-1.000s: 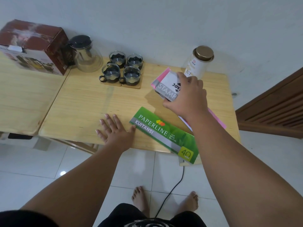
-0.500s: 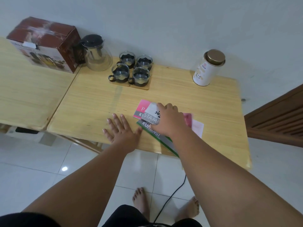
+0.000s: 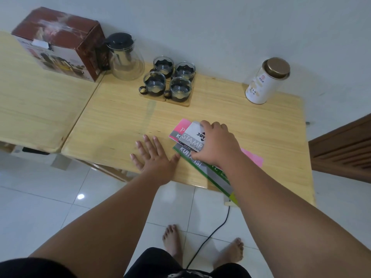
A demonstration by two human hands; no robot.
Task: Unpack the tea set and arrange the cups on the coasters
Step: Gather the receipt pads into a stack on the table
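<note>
Several glass cups (image 3: 169, 79) with black holders stand together on wooden coasters (image 3: 183, 102) at the back of the right table. A glass teapot (image 3: 125, 57) with a black lid stands to their left, beside the brown tea set box (image 3: 60, 42). My left hand (image 3: 155, 157) lies flat and open on the table near its front edge. My right hand (image 3: 215, 144) rests on a grey stamp pad box (image 3: 190, 140), which sits on a pink receipt book (image 3: 179, 129) and a green receipt book (image 3: 200, 167).
A white tin (image 3: 265, 81) with a gold lid stands at the back right of the wooden table (image 3: 120, 121). A second table (image 3: 36, 109) adjoins on the left. A dark wooden door (image 3: 341, 147) is at right. A black cable (image 3: 210, 235) runs over the tiled floor by my feet.
My right hand carried the stamp pad box and pink book down from near the tin and set them on the green book. The left hand stayed flat on the table.
</note>
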